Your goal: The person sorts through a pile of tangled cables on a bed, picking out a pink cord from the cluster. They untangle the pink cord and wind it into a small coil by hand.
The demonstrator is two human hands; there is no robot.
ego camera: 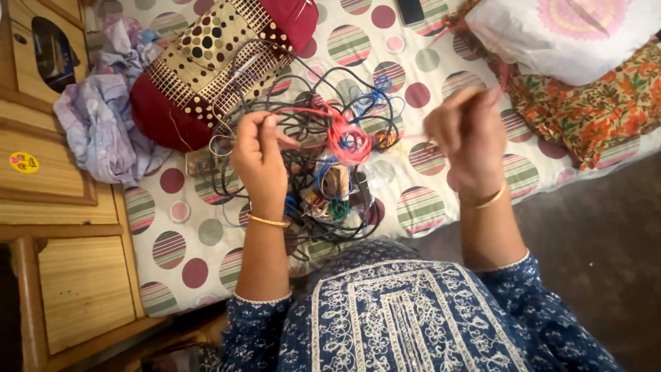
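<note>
Both hands hover over the bed (172,269): left hand (260,160) closed, pinching a red wire (344,138) above tangled wires (303,172), right hand (468,141) blurred, grip unclear.

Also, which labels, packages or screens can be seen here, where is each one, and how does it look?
Sticker: on the wooden furniture at the far left; small, rounded, yellow with pink marks.
Dark flat device: at the top edge on the dotted bedsheet; black, rectangular, cut off by the frame; it may be a phone, screen dark.
No packages can be made out; the hands hold only a red wire.
</note>
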